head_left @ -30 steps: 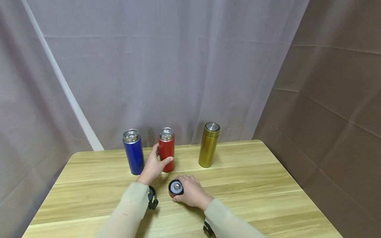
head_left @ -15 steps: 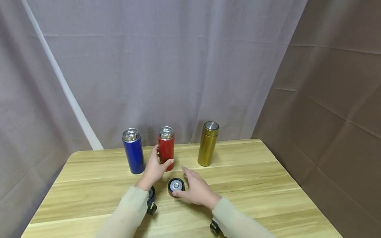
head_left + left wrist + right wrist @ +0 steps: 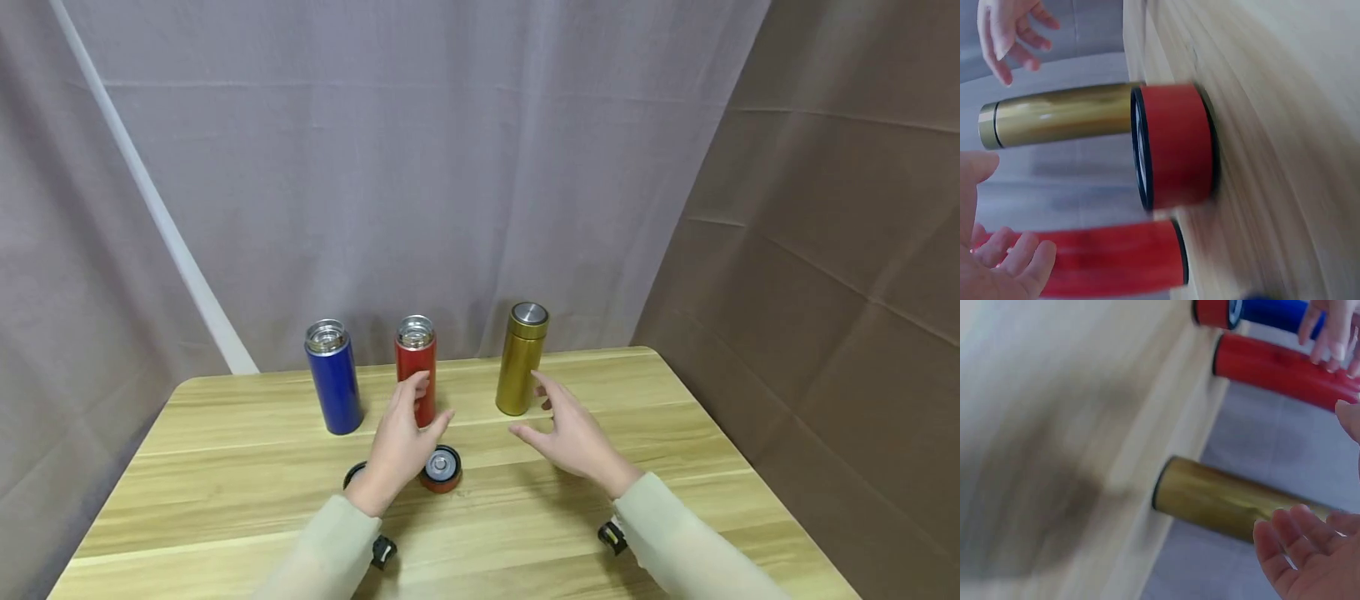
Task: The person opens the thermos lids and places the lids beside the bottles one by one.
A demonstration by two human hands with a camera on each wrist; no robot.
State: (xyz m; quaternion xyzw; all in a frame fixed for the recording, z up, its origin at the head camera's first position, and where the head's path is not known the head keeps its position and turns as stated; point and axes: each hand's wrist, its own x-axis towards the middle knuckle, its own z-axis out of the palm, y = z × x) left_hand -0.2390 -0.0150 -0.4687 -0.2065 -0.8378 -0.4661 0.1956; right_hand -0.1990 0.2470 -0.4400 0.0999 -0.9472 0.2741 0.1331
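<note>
My left hand (image 3: 397,446) hovers in front of the red thermos (image 3: 415,360), its thumb and fingers spread and holding nothing. That bottle stands upright with its lid off and its steel mouth showing. My right hand (image 3: 581,442), fingers loosely bent and spread, is beside the gold thermos (image 3: 517,379), which is upright and capped. In the right wrist view the right fingers overlap the gold thermos (image 3: 1222,497); touching cannot be told. Below the left hand lies the red lid (image 3: 441,479), its inside facing up. A second dark-rimmed lid (image 3: 351,473) is mostly hidden behind the left wrist.
A blue thermos (image 3: 334,387), also without its lid, stands upright at the left. All this sits on a wooden table (image 3: 675,433) with rounded back corners. Grey curtains (image 3: 420,167) hang behind it, and a brown cloth (image 3: 840,292) hangs along the right.
My right hand has let go of the red lid and moved right and away to the gold thermos. My left hand has released the red thermos and drawn back a little.
</note>
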